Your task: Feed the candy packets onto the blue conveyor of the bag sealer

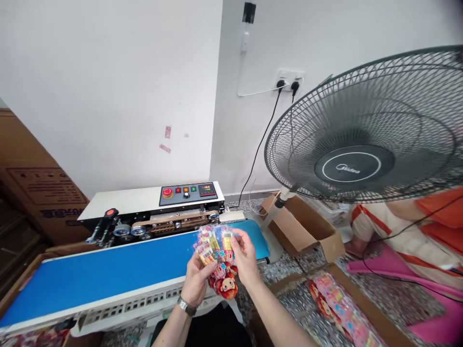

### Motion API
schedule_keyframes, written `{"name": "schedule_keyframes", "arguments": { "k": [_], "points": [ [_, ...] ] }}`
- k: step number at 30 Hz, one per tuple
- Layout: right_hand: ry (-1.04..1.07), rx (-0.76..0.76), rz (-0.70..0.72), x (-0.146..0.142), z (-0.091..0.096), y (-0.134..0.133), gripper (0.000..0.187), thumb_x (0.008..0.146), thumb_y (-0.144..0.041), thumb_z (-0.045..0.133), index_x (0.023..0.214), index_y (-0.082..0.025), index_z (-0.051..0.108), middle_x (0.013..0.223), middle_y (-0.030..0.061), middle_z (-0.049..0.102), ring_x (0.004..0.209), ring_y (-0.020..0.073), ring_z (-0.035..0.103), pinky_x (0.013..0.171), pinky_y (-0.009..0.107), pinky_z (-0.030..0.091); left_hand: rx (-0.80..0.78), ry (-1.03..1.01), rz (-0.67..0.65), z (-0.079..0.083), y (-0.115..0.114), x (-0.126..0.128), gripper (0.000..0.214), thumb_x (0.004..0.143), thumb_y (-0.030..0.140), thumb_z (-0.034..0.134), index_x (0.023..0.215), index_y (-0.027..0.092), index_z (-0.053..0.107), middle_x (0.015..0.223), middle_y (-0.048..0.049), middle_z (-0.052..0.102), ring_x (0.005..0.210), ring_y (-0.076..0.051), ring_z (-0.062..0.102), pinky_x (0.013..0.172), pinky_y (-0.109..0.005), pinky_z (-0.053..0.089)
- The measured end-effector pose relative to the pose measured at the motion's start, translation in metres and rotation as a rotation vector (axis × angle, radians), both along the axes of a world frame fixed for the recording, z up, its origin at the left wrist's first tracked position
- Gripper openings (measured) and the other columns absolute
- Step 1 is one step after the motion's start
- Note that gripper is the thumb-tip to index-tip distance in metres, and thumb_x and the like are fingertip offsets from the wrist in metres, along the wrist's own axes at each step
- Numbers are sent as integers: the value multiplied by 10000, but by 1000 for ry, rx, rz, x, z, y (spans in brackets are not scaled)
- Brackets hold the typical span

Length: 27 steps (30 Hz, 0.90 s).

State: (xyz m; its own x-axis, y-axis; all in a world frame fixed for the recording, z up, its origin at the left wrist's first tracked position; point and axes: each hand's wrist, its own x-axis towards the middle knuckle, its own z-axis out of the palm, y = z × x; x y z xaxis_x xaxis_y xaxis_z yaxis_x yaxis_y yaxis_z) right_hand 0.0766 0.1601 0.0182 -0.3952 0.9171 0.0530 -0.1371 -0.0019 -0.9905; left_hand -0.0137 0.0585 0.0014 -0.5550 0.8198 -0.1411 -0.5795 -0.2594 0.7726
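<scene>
My left hand [196, 280] is closed on a fanned bunch of small clear plastic packets [219, 266], its thumb lying over them. The packets carry pink print, yellow barcode labels and a red-haired cartoon figure. At their right edge, my right hand [245, 255] pinches the same bunch between thumb and fingers. Both hands are in front of the blue conveyor belt [119, 270] of a sealing machine [152, 205], near its right end. What the packets contain cannot be made out.
A large Midea fan [350, 168] stands at right, near an open cardboard box [285, 226]. Another box [285, 284] on the floor holds more printed packets [343, 308]. A person in orange [441, 217] sits at far right by a pink stool [394, 274]. Cartons [39, 193] stand left.
</scene>
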Motion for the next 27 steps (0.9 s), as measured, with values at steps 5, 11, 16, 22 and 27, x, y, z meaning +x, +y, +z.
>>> {"name": "schedule_keyframes", "arguments": {
  "k": [5, 11, 16, 22, 27],
  "points": [
    [-6, -117, 100, -3, -15, -6, 342, 752, -433, 609, 1001, -214, 527, 807, 25, 636, 745, 180, 607, 675, 286, 492, -5, -37, 41, -6, -1, -5, 428, 618, 161, 748, 1014, 174, 587, 1023, -90, 677, 915, -225, 631, 848, -356, 463],
    [-269, 49, -48, -7, -40, 43, 296, 758, -401, 536, 976, -200, 524, 744, 19, 634, 598, 168, 589, 550, 262, 460, -79, -75, 129, -8, -3, -13, 422, 620, 195, 752, 1007, 172, 584, 997, -88, 685, 911, -228, 633, 830, -349, 474],
    [-611, 187, -81, -17, -50, 81, 242, 755, -317, 483, 940, -196, 582, 775, 29, 659, 674, 188, 619, 614, 275, 463, -70, -68, 111, -9, -5, -15, 449, 628, 202, 746, 1041, 187, 569, 1011, -86, 681, 898, -238, 638, 815, -362, 483],
    [-710, 320, 30, -40, -33, 71, 280, 714, -258, 556, 977, -189, 621, 852, 49, 672, 814, 209, 622, 751, 301, 456, -28, -75, 79, -9, -4, -13, 479, 627, 195, 744, 1076, 188, 576, 1055, -102, 672, 939, -247, 627, 840, -360, 472],
    [-332, 219, 232, -30, -7, 35, 328, 822, -446, 467, 956, -192, 626, 882, 54, 667, 799, 197, 615, 669, 285, 480, -1, -77, 50, -6, -3, -11, 455, 638, 198, 737, 1067, 182, 588, 1056, -104, 674, 956, -253, 624, 846, -361, 467]
  ]
}}
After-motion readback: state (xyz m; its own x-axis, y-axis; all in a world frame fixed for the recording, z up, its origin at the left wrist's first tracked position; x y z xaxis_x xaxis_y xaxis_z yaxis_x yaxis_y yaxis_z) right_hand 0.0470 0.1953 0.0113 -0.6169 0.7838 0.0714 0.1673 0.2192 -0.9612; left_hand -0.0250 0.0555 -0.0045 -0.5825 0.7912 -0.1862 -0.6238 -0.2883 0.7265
